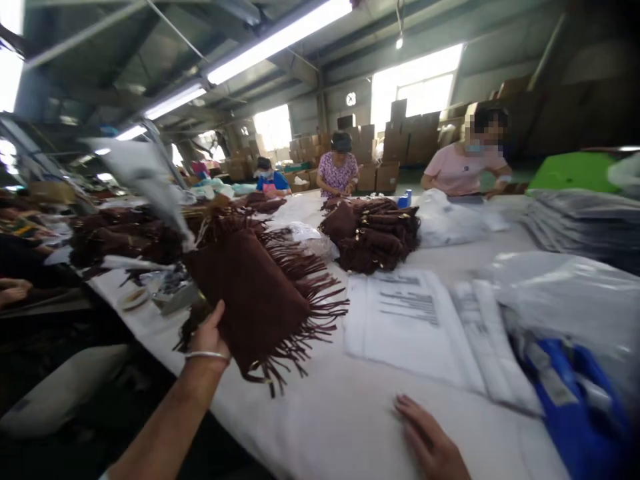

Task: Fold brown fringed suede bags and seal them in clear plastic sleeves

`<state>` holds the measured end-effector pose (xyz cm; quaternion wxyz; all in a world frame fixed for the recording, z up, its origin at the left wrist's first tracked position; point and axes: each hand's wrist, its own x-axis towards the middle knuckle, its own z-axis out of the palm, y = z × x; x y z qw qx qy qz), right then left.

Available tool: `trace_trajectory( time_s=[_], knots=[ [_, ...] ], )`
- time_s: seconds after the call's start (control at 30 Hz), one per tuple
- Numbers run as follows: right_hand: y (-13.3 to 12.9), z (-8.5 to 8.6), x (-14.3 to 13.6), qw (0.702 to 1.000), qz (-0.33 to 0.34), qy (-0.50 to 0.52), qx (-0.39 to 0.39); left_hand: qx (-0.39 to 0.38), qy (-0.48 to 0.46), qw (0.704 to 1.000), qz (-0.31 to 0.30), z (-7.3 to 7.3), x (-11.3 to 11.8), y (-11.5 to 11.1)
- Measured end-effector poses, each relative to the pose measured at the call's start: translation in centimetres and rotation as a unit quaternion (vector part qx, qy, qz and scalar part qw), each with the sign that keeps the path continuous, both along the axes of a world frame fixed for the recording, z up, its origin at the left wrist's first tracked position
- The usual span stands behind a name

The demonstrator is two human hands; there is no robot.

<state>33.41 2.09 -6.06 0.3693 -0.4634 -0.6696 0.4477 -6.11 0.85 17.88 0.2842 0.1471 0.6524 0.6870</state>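
Observation:
My left hand (209, 333) is closed on the near left edge of a dark brown fringed bag (255, 293), with the thumb on its front face. The bag is tilted above the white table (310, 413), and its fringe hangs out to the right and below. A white bracelet circles my left wrist. Over the table's near side, my right hand (430, 433) is blurred, its fingers stretched out and nothing in them. Printed white plastic bags (400, 320) lie flat beyond it. A blurred whitish sheet (145, 180) rises behind the brown bag.
Brown fringed bags are heaped mid-table (375, 230) and at the left (125, 237). On the right are a blue object (575, 400), clear plastic (570, 287) and stacked grey sheets (585, 220). Several people work across the table; another person's hand (14, 291) shows at far left.

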Motion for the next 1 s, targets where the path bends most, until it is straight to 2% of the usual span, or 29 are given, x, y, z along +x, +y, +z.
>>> trace_trajectory(
  time_s=[0.07,0.17,0.23,0.3,0.37,0.47,0.5,0.57,0.6,0.63,0.67,0.7,0.77,0.83,0.93,1.0],
  knots=[
    [-1.0,1.0,1.8,0.988,-0.058,0.084,-0.118,0.007,-0.107,0.994,-0.033,-5.4,6.5,-0.6],
    [-2.8,2.6,3.7,0.918,-0.14,0.285,-0.239,-0.066,-0.261,0.958,-0.099,-12.8,15.2,-2.7],
    [-3.7,3.2,4.3,0.871,-0.165,0.374,-0.271,-0.137,-0.331,0.924,-0.135,-16.1,18.9,-4.1],
    [-4.5,3.5,4.8,0.854,-0.179,0.4,-0.282,-0.178,-0.365,0.9,-0.159,-17.7,20.4,-4.9],
    [-5.3,3.7,5.0,0.855,-0.203,0.394,-0.269,-0.188,-0.377,0.89,-0.176,-18.1,20.3,-4.9],
    [-6.9,4.2,4.7,0.887,-0.251,0.325,-0.211,-0.184,-0.381,0.885,-0.194,-17.4,19.2,-4.6],
    [-7.6,4.4,4.3,0.902,-0.228,0.298,-0.212,-0.18,-0.381,0.885,-0.198,-17.2,18.9,-4.6],
    [-8.6,5.0,3.0,0.913,-0.109,0.276,-0.279,-0.167,-0.386,0.885,-0.202,-16.8,18.6,-4.6],
    [-8.8,5.3,2.1,0.896,-0.04,0.291,-0.332,-0.16,-0.391,0.884,-0.202,-16.7,18.6,-4.7],
    [-8.7,5.5,1.0,0.866,0.013,0.325,-0.38,-0.155,-0.396,0.882,-0.202,-16.7,18.6,-4.7],
    [-8.2,5.6,0.0,0.832,0.036,0.372,-0.411,-0.154,-0.4,0.881,-0.201,-16.7,18.6,-4.8],
    [-7.3,5.7,-1.0,0.801,0.029,0.425,-0.421,-0.157,-0.402,0.879,-0.203,-16.8,18.5,-4.9],
    [-4.7,5.8,-2.7,0.748,-0.032,0.512,-0.421,-0.173,-0.397,0.876,-0.211,-17.0,18.4,-5.0],
    [-2.0,5.6,-3.5,0.712,-0.11,0.544,-0.43,-0.189,-0.389,0.874,-0.223,-17.3,18.2,-5.2],
    [0.2,5.1,-2.8,0.69,-0.195,0.54,-0.441,-0.201,-0.392,0.865,-0.239,-18.0,18.1,-5.8],
    [-0.1,4.5,-1.2,0.69,-0.226,0.541,-0.424,-0.208,-0.408,0.848,-0.267,-18.6,18.4,-6.3]
  ],
)
